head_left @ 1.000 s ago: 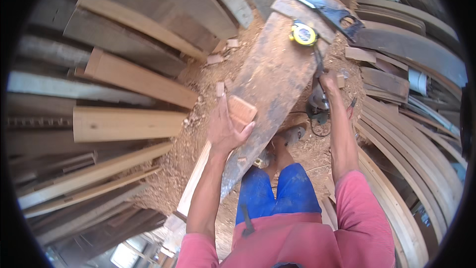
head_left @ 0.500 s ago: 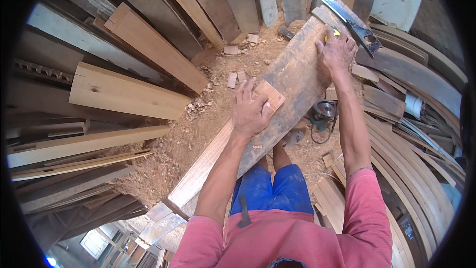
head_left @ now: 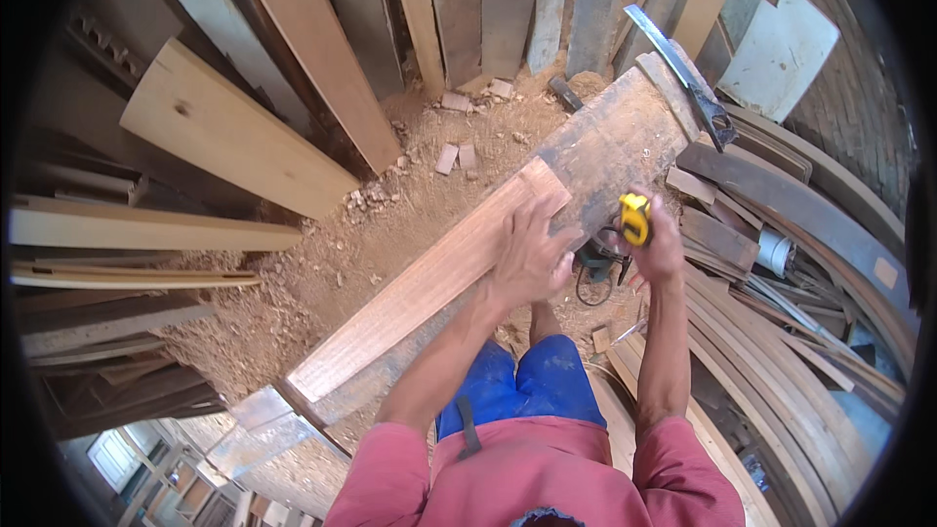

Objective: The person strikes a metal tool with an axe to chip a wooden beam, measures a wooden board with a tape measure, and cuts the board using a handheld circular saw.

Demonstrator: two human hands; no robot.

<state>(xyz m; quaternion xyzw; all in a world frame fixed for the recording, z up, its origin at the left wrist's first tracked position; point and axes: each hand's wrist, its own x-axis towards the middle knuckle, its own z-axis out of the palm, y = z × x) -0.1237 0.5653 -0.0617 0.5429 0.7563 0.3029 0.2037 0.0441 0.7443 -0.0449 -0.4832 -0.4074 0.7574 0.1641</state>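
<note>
A long reddish wooden board [head_left: 429,278] lies lengthwise along a dusty wooden bench [head_left: 615,141]. Near the board's far end, my left hand [head_left: 532,252] rests on its right edge, fingers apart and partly flat. My right hand [head_left: 662,246] is raised just right of the bench, closed around a yellow tape measure [head_left: 634,220]; motion blurs it a little. No blade can be made out coming from the tape's case. A handsaw [head_left: 683,78] with a dark handle lies across the bench's far end, beyond both hands.
Tall planks [head_left: 327,59] lean all round the left and far sides. Stacked long boards [head_left: 771,371] fill the right. Wood shavings and small offcuts [head_left: 456,158] cover the ground left of the bench. Below its right edge sits a dark power tool [head_left: 597,256], partly hidden.
My right hand has come back from the bench's far end with the yellow tape measure in it. My left hand has shifted to the board's right edge. The whole view has moved slightly.
</note>
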